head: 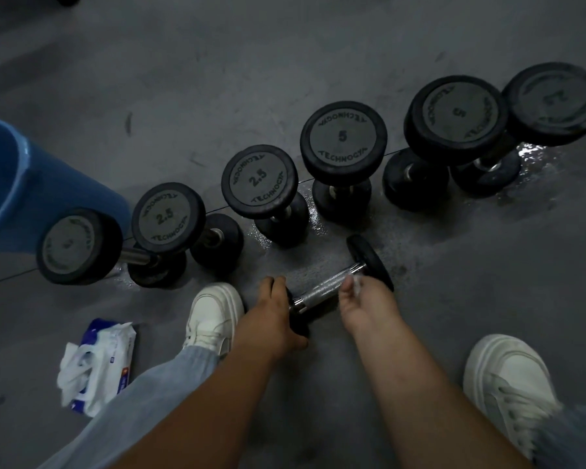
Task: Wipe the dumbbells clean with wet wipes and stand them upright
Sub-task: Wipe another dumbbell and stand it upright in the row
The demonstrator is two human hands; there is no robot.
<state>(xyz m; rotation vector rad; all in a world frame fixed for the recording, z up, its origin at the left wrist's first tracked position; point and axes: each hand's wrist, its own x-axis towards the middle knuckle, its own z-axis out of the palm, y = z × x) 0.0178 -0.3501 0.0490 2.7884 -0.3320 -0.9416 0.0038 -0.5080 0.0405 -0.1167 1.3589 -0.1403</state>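
Wipes pack (99, 363) lies on floor (454, 282), near left. Left grip (274, 316) curls round near head of lying dumbbell (325, 286); right grip (366, 306) pinches wipe (356, 284) at its chrome handle. Dumbbell lies on wet floor, centre. Beyond, six dumbbells (343, 137) stand upright in a row. Blue bucket (48, 184) far left.

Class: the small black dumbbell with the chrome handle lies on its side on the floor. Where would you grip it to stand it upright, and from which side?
Probably the knurled chrome handle of the small black dumbbell, mid-bar, from above: the round heads hold it off the grey floor, leaving room to wrap underneath, and the knurling should resist slipping.
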